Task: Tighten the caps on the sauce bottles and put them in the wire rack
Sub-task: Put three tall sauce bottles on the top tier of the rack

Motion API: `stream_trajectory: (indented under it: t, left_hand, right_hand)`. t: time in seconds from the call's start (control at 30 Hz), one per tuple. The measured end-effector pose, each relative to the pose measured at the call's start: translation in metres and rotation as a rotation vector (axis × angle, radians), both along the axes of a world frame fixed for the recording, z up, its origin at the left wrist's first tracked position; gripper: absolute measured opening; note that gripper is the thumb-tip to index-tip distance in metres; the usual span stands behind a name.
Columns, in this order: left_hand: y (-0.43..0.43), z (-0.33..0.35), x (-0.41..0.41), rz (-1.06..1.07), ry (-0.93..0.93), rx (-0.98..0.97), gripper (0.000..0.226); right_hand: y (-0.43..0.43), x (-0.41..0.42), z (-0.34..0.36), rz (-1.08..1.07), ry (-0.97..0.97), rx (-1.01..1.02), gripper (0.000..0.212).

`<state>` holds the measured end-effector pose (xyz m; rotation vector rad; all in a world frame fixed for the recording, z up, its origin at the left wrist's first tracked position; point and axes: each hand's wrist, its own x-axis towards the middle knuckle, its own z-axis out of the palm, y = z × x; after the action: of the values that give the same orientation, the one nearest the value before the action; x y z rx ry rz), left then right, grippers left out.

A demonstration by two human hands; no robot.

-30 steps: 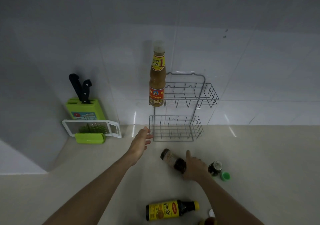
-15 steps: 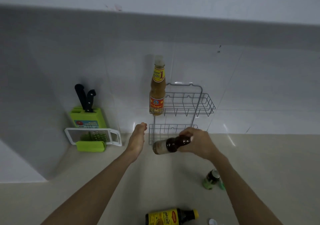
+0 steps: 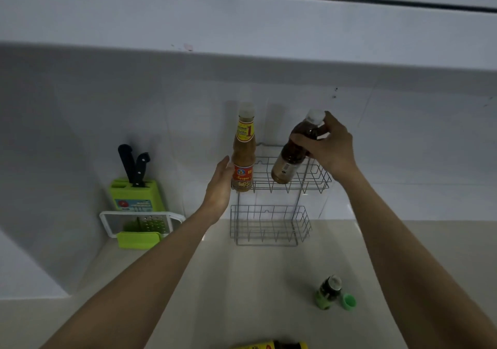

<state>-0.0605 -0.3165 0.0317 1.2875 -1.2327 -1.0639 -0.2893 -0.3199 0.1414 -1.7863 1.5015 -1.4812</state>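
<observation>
A two-tier wire rack [image 3: 317, 184] stands against the tiled wall. A tall orange sauce bottle [image 3: 243, 147] stands in the left end of its upper basket. My right hand [image 3: 330, 147] grips a dark brown bottle [image 3: 291, 157] by its upper part, tilted, with its base at the upper basket's rim. My left hand [image 3: 220, 187] is open, fingers beside the orange bottle's lower label; whether it touches is unclear. A small green bottle [image 3: 326, 292] stands on the counter with a loose green cap [image 3: 349, 300] beside it. A yellow-labelled bottle [image 3: 271, 345] lies at the bottom edge.
A green knife block [image 3: 137, 195] with two black-handled knives stands at the left by the wall, a white-framed grater [image 3: 139, 223] leaning in front of it. The lower rack basket [image 3: 269, 225] holds nothing. A wall cabinet's underside hangs overhead.
My right hand lifted the dark brown bottle from the counter up to the rack's upper basket. My left hand rose towards the orange bottle. The view tilted upward.
</observation>
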Motion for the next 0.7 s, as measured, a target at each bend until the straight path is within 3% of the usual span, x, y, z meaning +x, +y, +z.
stream_trajectory:
  t: [0.17,0.37,0.5,0.7]
  left_hand:
    - [-0.001,-0.004,-0.008,-0.025,0.085,0.005,0.041]
    - [-0.001,-0.008,-0.011,-0.020,0.119,0.001,0.037]
    - [-0.004,-0.010,-0.009,-0.011,0.128,-0.001,0.034]
    - [-0.004,-0.018,-0.008,-0.016,0.131,-0.011,0.036]
  right_hand:
    - [-0.024,0.030,-0.014,-0.047,0.046,-0.088,0.043]
    - [-0.042,0.055,-0.030,-0.038,0.220,0.004,0.051]
    - [-0.045,0.058,-0.039,-0.066,0.223,0.002,0.046]
    - [-0.044,0.050,-0.059,0.102,0.146,0.115,0.053]
